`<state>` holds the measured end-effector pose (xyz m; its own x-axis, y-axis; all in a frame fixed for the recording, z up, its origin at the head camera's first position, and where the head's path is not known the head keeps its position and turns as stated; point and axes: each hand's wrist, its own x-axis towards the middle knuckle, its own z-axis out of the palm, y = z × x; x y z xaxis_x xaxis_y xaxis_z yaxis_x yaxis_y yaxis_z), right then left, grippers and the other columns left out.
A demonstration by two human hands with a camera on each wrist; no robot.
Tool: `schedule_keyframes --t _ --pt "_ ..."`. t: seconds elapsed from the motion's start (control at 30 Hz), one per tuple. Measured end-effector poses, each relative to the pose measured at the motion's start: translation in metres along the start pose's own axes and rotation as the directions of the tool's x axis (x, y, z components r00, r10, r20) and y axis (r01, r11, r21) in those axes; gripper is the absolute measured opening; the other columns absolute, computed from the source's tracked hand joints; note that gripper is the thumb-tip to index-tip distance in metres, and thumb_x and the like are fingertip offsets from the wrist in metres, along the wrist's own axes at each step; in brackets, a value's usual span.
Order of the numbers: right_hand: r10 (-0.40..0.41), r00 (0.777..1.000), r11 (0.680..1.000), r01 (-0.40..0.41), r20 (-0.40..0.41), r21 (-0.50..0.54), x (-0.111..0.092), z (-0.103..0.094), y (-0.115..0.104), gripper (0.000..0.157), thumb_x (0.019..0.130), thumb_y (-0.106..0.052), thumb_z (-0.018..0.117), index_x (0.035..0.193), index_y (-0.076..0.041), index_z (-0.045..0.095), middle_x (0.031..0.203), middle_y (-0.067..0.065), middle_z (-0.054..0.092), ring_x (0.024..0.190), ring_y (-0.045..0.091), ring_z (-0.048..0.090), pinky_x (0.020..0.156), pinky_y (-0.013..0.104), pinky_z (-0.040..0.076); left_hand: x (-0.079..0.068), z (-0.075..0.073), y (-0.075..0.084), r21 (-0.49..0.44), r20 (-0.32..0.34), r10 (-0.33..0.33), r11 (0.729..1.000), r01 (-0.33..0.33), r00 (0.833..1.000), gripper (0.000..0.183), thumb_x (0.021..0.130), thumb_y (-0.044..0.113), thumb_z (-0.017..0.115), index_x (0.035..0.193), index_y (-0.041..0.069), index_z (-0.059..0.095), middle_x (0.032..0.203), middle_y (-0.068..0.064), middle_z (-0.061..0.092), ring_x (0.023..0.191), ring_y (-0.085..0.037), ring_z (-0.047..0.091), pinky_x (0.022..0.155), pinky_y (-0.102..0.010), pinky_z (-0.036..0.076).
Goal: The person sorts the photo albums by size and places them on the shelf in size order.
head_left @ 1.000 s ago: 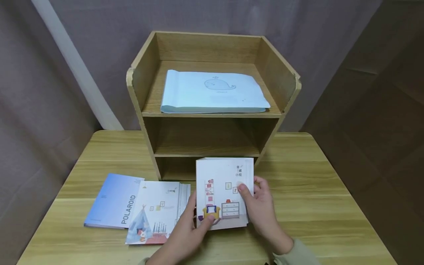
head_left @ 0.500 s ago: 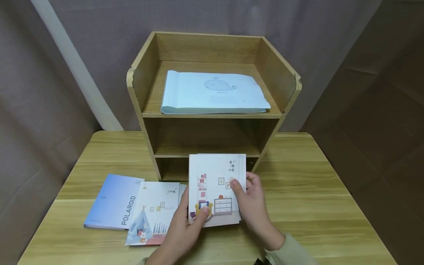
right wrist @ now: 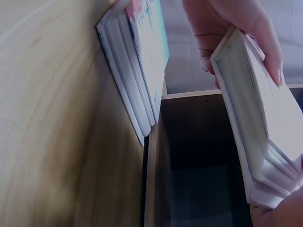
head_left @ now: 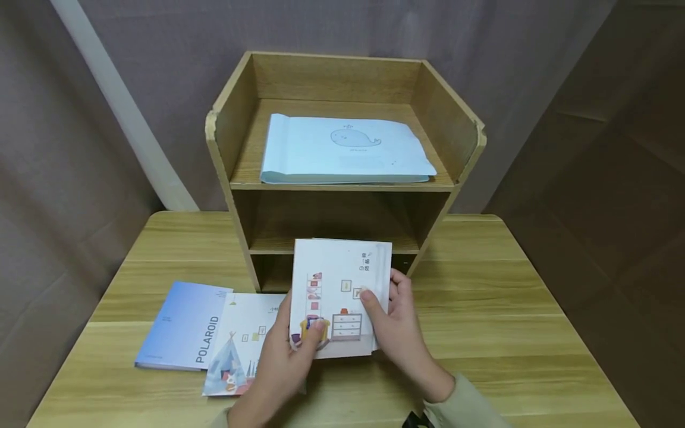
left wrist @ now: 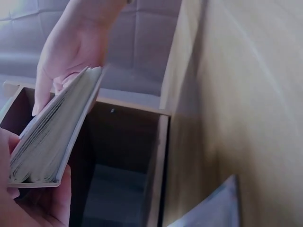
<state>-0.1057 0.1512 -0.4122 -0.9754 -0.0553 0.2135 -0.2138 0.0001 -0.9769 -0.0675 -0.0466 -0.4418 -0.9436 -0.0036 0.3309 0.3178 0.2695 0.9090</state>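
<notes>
Both hands hold a white photo album (head_left: 337,261) with a drawn yellow sofa and a chest of drawers on its cover. My left hand (head_left: 280,362) grips its lower left edge, thumb on the cover. On the right side, my right hand (head_left: 401,339) pinches it with the thumb on top and fingers behind. Seen from the left wrist, the album's page edges (left wrist: 57,132) fan out between its covers. It is raised in front of the wooden shelf's low compartments. Below and left, a white album with a tent drawing (head_left: 235,351) is partly covered by my left hand.
A blue album marked POLAROID (head_left: 179,327) lies under the tent album's edge on the wooden table (head_left: 503,309). Behind stands a three-level wooden shelf (head_left: 348,186), with a pale blue whale album (head_left: 316,148) flat on its top level. Grey curtains (head_left: 342,27) hang behind.
Both hands have carried the sofa album leftward and slightly up, away from me. My left hand now hides more of the tent album. The other albums have stayed put.
</notes>
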Motion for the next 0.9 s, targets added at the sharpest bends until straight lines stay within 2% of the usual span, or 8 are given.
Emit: schedule_keyframes --t 0.17,0.33,0.47,0.6,0.67,0.7,0.8,0.9 --pt "-0.016 0.997 1.000 0.014 0.070 0.026 0.001 0.002 0.001 0.068 0.095 -0.012 0.061 0.148 -0.018 0.020 0.133 0.014 0.047 0.098 0.030 0.064 0.069 0.042 0.058 0.008 -0.009 0.005 -0.131 0.025 -0.017 0.991 0.021 1.000 0.062 0.096 0.022 0.062 0.149 0.032 0.031 0.112 0.003 0.062 0.089 -0.016 0.065 0.075 -0.031 0.055" --pt "-0.012 0.990 0.999 0.008 0.139 0.031 -0.001 0.004 0.000 0.093 0.088 -0.001 0.069 0.155 -0.021 0.008 0.141 0.013 0.033 0.113 0.032 0.057 0.075 0.040 0.057 0.015 -0.016 0.011 -0.227 0.027 -0.044 0.973 0.049 0.999 0.058 0.097 0.017 0.060 0.147 0.030 0.034 0.108 -0.003 0.061 0.086 -0.022 0.065 0.069 -0.034 0.057" --pt "-0.042 0.988 0.993 0.059 0.149 -0.106 -0.006 0.008 -0.009 0.107 0.079 -0.004 0.079 0.155 -0.011 0.003 0.153 0.010 0.013 0.127 0.030 0.042 0.094 0.034 0.049 0.021 -0.023 0.025 -0.247 0.009 -0.077 0.966 0.076 0.997 0.060 0.097 0.014 0.059 0.150 0.024 0.031 0.111 -0.006 0.061 0.088 -0.022 0.064 0.070 -0.034 0.057" --pt "-0.104 0.978 0.955 0.149 0.179 -0.256 -0.008 0.007 -0.001 0.118 0.074 -0.024 0.086 0.156 -0.021 0.002 0.159 0.000 0.004 0.138 0.023 0.026 0.107 0.028 0.034 0.026 -0.027 0.022 -0.253 -0.035 -0.087 0.965 0.075 0.996 0.063 0.096 0.015 0.061 0.151 0.027 0.031 0.116 -0.007 0.060 0.092 -0.022 0.064 0.073 -0.033 0.057" --pt "-0.127 0.971 0.941 0.182 0.203 -0.284 -0.006 0.005 0.008 0.121 0.071 -0.032 0.087 0.156 -0.029 0.000 0.160 -0.007 -0.001 0.142 0.020 0.018 0.110 0.032 0.030 0.028 -0.029 0.021 -0.256 -0.051 -0.087 0.964 0.071 0.995 0.063 0.096 0.015 0.061 0.151 0.028 0.031 0.117 -0.008 0.059 0.094 -0.024 0.064 0.074 -0.034 0.057" --pt "-0.128 0.968 0.933 0.191 0.214 -0.305 -0.006 0.006 0.008 0.122 0.071 -0.033 0.087 0.156 -0.029 0.000 0.160 -0.007 -0.002 0.142 0.020 0.016 0.111 0.035 0.029 0.029 -0.031 0.026 -0.254 -0.059 -0.093 0.964 0.075 0.994 0.063 0.096 0.012 0.060 0.151 0.025 0.031 0.117 -0.009 0.059 0.094 -0.024 0.063 0.074 -0.033 0.057" --pt "-0.133 0.963 0.915 0.209 0.233 -0.346 -0.007 0.010 0.004 0.119 0.072 -0.027 0.087 0.156 -0.023 0.003 0.161 -0.003 -0.003 0.145 0.021 0.010 0.112 0.045 0.024 0.031 -0.037 0.043 -0.235 -0.068 -0.117 0.967 0.098 0.991 0.063 0.097 0.008 0.058 0.152 0.018 0.030 0.118 -0.011 0.058 0.097 -0.023 0.063 0.076 -0.033 0.057" --pt "-0.156 0.959 0.906 0.234 0.235 -0.354 -0.007 0.016 -0.005 0.109 0.076 -0.016 0.083 0.156 -0.013 0.009 0.161 0.008 -0.001 0.146 0.025 0.006 0.113 0.047 0.019 0.036 -0.042 0.051 -0.209 -0.066 -0.117 0.973 0.101 0.991 0.061 0.097 0.006 0.057 0.152 0.016 0.029 0.118 -0.011 0.058 0.098 -0.022 0.063 0.076 -0.033 0.057"
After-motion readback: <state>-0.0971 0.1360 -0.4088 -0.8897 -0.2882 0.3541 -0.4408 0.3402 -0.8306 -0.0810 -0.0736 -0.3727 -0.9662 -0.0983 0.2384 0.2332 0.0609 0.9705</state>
